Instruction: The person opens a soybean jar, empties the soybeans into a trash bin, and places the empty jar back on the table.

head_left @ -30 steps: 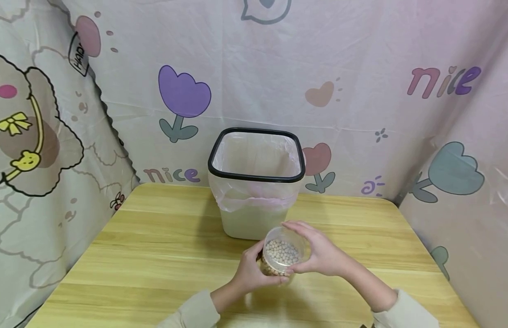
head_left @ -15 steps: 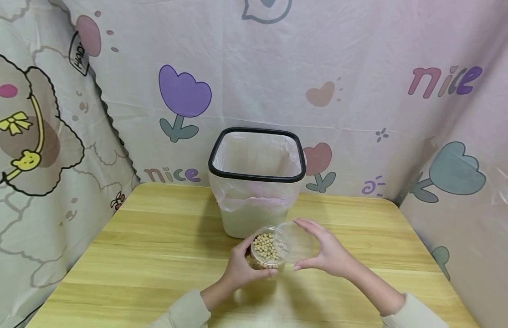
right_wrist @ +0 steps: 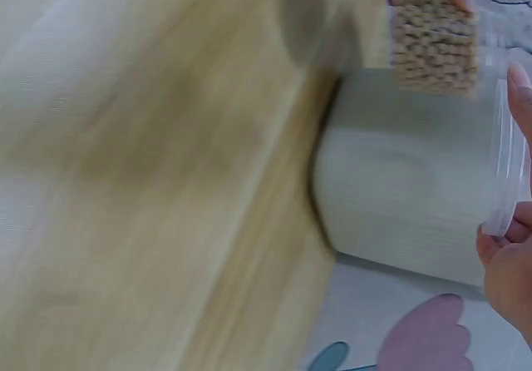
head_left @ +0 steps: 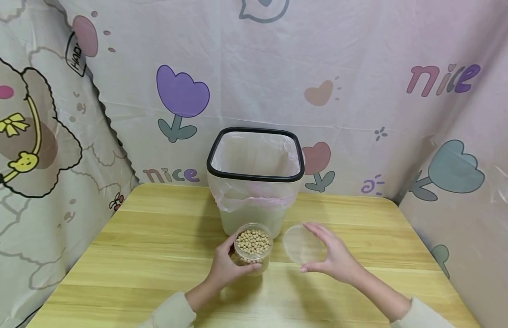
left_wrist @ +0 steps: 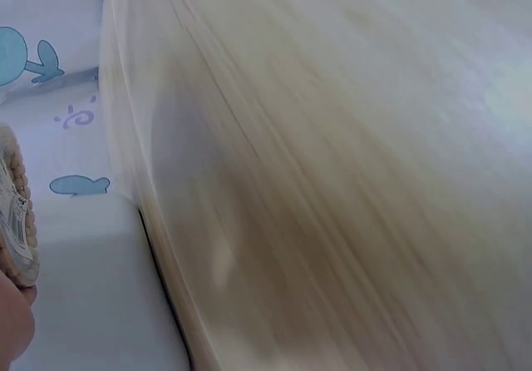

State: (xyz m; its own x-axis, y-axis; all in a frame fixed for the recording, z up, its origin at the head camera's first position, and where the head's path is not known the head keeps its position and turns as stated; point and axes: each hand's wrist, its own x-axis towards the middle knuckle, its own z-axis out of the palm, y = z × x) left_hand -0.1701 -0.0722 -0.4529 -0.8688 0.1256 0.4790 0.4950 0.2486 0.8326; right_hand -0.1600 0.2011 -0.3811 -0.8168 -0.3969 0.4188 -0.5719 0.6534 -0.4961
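In the head view my left hand (head_left: 227, 269) grips a clear plastic jar (head_left: 254, 243) from its left side. Beige round beans, like soybeans, nearly fill the jar, and its top is uncovered. My right hand (head_left: 333, 257) holds a clear round lid (head_left: 300, 244) by its edge, apart from the jar and to its right. In the right wrist view the lid (right_wrist: 503, 159) is seen edge-on between thumb and fingers, with the bean-filled jar (right_wrist: 436, 42) above. Only a sliver of the jar (left_wrist: 15, 221) shows in the left wrist view.
A white bin (head_left: 254, 214) with a black rim and a pinkish liner stands on the wooden table (head_left: 167, 237), just behind the jar. A printed cloth curtain (head_left: 258, 82) hangs behind the table and along both sides.
The lid has come off the jar and moved right with my right hand. My left hand has carried the jar leftward.
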